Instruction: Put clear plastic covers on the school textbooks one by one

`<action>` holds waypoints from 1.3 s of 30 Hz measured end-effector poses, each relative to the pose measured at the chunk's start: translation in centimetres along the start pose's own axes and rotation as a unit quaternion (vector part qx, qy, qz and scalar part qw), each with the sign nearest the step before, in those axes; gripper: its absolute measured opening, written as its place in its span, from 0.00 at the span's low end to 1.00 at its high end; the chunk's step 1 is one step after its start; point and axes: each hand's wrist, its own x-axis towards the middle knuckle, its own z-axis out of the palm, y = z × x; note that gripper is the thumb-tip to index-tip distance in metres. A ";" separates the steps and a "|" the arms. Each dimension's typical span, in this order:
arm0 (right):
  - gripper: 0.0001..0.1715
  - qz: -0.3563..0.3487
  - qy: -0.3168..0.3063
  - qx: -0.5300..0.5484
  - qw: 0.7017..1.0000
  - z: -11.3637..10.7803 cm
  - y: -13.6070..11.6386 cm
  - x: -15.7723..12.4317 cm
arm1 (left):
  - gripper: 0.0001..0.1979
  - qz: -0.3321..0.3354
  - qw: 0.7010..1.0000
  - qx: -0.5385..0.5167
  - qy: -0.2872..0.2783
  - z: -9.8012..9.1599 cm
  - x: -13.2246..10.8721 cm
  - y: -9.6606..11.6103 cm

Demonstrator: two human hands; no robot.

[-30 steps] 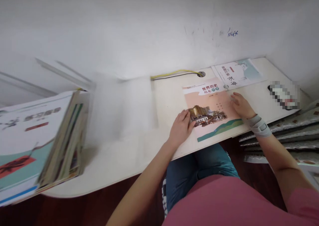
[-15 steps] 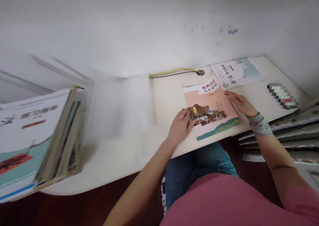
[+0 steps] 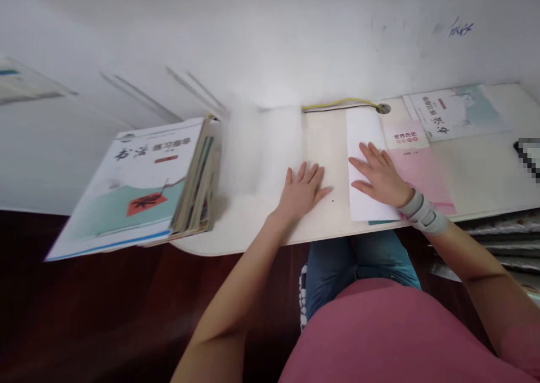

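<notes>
On the white desk, a thin history workbook lies with its cover turned over to the left. The blank white inside of the cover shows, next to a pink title page. My right hand rests flat on that white inside cover, fingers spread, with a grey band around the wrist. To the left of the workbook, my left hand lies palm down on the bare desk, its fingers apart and holding nothing. A strip of green cover shows below the white page, at the desk's front edge.
At the left end stands a stack of booklets with a calligraphy workbook on top. Another calligraphy booklet lies at the back right. A yellow cable runs to a cable hole. A pixelated dark object sits far right.
The workbook's cover has been opened to the left. My right hand has moved from the book's right edge onto the inside cover. My left hand has left the book. The view has shifted left.
</notes>
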 end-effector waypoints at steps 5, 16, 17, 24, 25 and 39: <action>0.28 -0.008 -0.006 -0.056 0.998 0.9 -3.0 2.5 | 0.30 -0.021 0.999 -0.014 0.029 0.8 -1.1 -0.9; 0.25 0.014 0.014 -0.104 0.994 3.4 -4.6 3.9 | 0.29 -0.042 0.989 -0.030 0.136 0.9 -1.0 -0.7; 0.25 0.019 0.014 -0.107 0.994 3.4 -4.5 3.9 | 0.28 -0.040 0.988 -0.033 0.148 1.0 -1.0 -0.8; 0.27 0.058 0.000 -0.129 0.990 3.1 -4.0 3.9 | 0.26 -0.055 0.976 -0.054 0.205 1.1 -1.1 -1.2; 0.27 0.057 0.002 -0.127 0.990 3.2 -4.0 3.8 | 0.25 -0.059 0.974 -0.059 0.211 1.1 -1.1 -1.2; 0.33 -0.009 -0.012 -0.128 0.992 2.7 -4.2 2.0 | 0.38 0.005 1.000 -0.007 -0.018 -0.8 -2.7 -0.7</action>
